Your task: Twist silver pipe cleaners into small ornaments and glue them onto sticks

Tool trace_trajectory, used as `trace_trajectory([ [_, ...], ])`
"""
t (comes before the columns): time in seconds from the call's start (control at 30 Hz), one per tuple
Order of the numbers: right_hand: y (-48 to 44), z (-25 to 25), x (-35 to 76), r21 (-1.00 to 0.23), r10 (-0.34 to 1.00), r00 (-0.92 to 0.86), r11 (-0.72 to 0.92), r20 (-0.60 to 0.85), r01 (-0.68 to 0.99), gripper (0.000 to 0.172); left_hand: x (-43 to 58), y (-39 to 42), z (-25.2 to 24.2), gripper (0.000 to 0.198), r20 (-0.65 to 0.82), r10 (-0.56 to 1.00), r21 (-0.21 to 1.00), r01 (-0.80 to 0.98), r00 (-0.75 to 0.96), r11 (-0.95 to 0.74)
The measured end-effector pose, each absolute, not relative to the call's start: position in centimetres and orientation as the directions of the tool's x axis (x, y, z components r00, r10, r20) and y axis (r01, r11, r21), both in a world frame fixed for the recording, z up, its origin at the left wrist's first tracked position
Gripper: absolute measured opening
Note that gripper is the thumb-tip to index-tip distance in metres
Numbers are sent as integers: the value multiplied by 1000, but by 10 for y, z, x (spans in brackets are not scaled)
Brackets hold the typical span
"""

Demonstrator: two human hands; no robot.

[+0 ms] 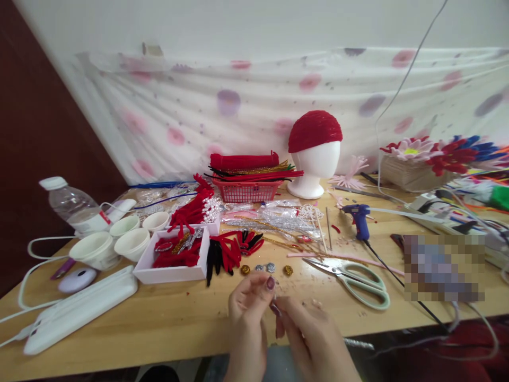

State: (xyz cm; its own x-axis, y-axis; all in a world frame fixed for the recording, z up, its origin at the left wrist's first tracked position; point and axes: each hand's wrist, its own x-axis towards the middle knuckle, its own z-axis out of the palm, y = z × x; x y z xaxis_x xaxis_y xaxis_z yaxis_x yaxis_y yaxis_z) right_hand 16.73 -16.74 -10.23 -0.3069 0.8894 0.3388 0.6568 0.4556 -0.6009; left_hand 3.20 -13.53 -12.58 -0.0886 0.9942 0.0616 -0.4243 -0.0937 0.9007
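My left hand [251, 305] and my right hand [304, 323] meet at the table's front edge, fingertips pinched close together. Whatever lies between them is too small and hidden to make out. A silver tinsel stem [358, 344] shows to the right of my right wrist; whether it runs into my fingers is hidden. Just beyond my hands lie small coiled discs, a gold one [245, 270], silver ones [271, 267] and another gold one [288, 270]. Green-handled scissors [363, 284] rest with blades partly apart to the right of them.
Left of my hands stand a white box [170, 273] of red pieces, paper cups [133, 244] and a white power bank-like bar [81, 310]. Behind are a red basket [248, 191] and a foam head [316, 164] wearing a red cap. A blue glue gun [361, 220] trails its cord rightward.
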Motion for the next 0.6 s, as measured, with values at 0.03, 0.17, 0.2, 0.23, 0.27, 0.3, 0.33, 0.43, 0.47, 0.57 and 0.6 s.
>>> trace_trajectory([
  [0.03,-167,-103,167,-613,896,-311,443,316,654,26,33,-137,-126,25,52,996,901,-426,-70,-77],
  [0.17,-164,-94,186,-602,897,-387,432,213,671,27,13,-137,-109,14,294,943,956,-55,153,-289],
  [0.2,-163,-90,192,-585,889,-417,444,191,679,28,6,-136,-103,10,350,900,923,72,259,-379],
  [0.23,-162,-86,198,-560,881,-444,454,165,693,28,-1,-134,-97,9,398,853,864,173,339,-472],
  [0.27,-161,-81,202,-531,876,-462,458,136,713,28,-7,-132,-92,11,430,808,789,267,403,-553],
  [0.3,-160,-77,204,-501,876,-472,456,105,736,28,-12,-130,-87,12,439,771,715,341,461,-610],
  [0.33,-159,-74,205,-469,877,-473,452,79,759,28,-15,-128,-83,12,429,744,648,399,512,-648],
  [0.43,-154,-66,204,-414,866,-497,474,59,777,27,-16,-123,-73,13,326,714,555,486,620,-675],
  [0.47,-152,-64,203,-413,858,-510,489,68,768,26,-15,-121,-71,15,302,708,558,484,638,-674],
  [0.57,-147,-61,204,-426,854,-507,503,112,752,26,-15,-116,-71,20,308,704,651,398,640,-647],
  [0.6,-146,-62,205,-435,859,-496,498,127,750,26,-17,-114,-73,21,322,718,703,352,618,-618],
])
